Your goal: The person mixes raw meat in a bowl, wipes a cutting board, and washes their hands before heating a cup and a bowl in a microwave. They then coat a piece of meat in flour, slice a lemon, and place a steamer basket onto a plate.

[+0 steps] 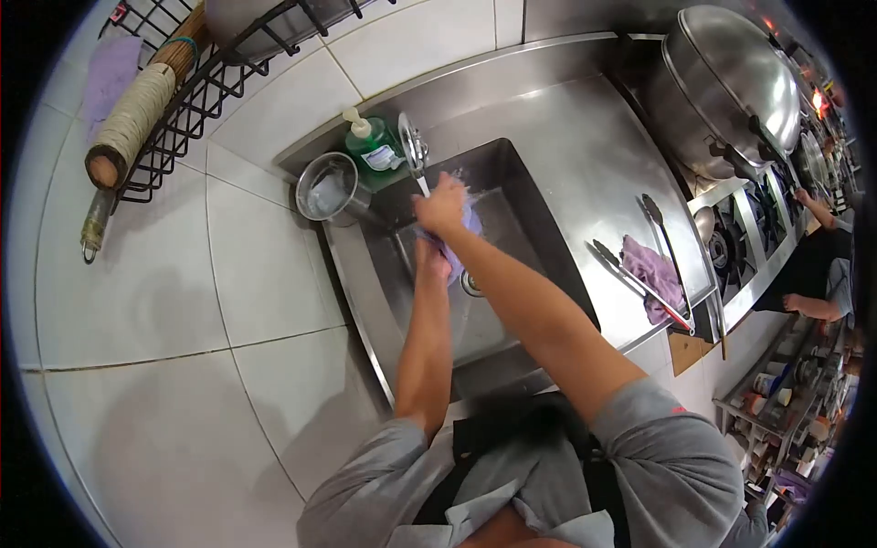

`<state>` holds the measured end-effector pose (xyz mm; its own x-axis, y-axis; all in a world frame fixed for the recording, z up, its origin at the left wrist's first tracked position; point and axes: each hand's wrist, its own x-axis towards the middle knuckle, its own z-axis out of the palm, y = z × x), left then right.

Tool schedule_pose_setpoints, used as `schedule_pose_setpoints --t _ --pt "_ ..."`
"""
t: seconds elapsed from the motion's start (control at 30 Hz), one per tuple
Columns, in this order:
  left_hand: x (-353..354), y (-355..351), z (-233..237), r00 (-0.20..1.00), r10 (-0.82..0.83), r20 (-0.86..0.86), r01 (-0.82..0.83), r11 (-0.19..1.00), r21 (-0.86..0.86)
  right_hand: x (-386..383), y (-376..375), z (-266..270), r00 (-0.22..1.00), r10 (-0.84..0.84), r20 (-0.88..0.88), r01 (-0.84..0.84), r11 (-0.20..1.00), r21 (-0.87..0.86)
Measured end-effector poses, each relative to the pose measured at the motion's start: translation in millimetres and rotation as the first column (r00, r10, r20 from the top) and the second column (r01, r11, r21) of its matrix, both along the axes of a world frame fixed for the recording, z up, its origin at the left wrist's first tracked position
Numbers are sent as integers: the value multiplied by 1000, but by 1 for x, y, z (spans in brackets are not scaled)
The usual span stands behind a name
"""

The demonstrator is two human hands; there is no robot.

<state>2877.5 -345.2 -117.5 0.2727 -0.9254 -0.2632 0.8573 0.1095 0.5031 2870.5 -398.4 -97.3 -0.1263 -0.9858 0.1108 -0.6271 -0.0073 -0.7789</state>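
Both of my hands are over the sink basin (pixel 548 247), wrapped around a wet purple cloth (pixel 470 221). My right hand (pixel 442 206) is the upper one, closed on the cloth just below a shiny metal fitting that looks like a faucet (pixel 413 146). Below it, my left hand (pixel 433 259) grips the cloth's lower part; its fingers are partly hidden. Splashing water shows beside the right hand. The drain (pixel 471 284) lies under the hands.
Behind the basin stand a green soap bottle (pixel 369 142) and a metal pot (pixel 331 188). Tongs (pixel 639 283) and a second purple cloth (pixel 654 277) lie on the right drainboard. A large lidded pot (pixel 731 87) stands beyond. A wire rack (pixel 196 96) overhangs the left; another person's hand (pixel 808 306) is far right.
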Motion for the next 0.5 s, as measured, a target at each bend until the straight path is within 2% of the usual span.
schedule_pose_setpoints --t 0.03,0.07,0.1,0.13,0.17,0.2,0.23,0.27,0.3,0.33,0.37,0.4,0.43,0.47,0.5 --pt "5 6 0 994 -11 106 6 999 40 1 -11 1 996 -85 30 82 993 86" --pt "9 12 -5 950 -55 307 -7 980 199 -12 -20 7 990 68 126 -96 968 233" --pt "17 18 -16 630 -69 773 29 997 66 -20 -24 14 949 202 240 -279 893 354" --pt "22 24 -15 632 -68 772 28 998 65 -18 -24 13 950 203 238 -280 893 354" --pt "25 31 -11 387 -12 922 -174 981 86 -17 -20 11 938 259 229 -306 931 200" --pt "29 31 -6 100 -5 995 -352 935 40 -17 -22 10 930 300 211 -313 949 33" --pt "25 27 13 -77 51 996 -336 939 -74 -24 -23 18 925 267 271 -307 944 118" --pt "28 18 3 263 98 960 -217 975 -40 -25 -24 9 936 236 262 -268 959 93" --pt "30 8 -9 579 101 809 -132 991 -29 -30 -13 27 952 186 241 -232 956 181" --pt "38 -13 -47 985 -133 114 134 991 2 -36 -1 51 942 66 329 -152 957 245" --pt "40 -24 -55 538 -352 766 189 936 298 -42 -5 49 875 -1 484 -188 921 341" --pt "32 -30 -40 83 -428 900 80 903 422 -44 -10 51 805 -117 582 -131 921 367" --pt "24 -36 -26 -377 -480 792 -99 871 481 -53 -10 50 781 -27 624 -107 978 177" --pt "38 -48 -71 -184 -271 945 -54 963 266 -61 -15 54 725 -102 681 -92 966 243" --pt "52 -59 -115 -8 -24 1000 -14 1000 24 -82 -14 64 709 -77 701 -77 980 186"
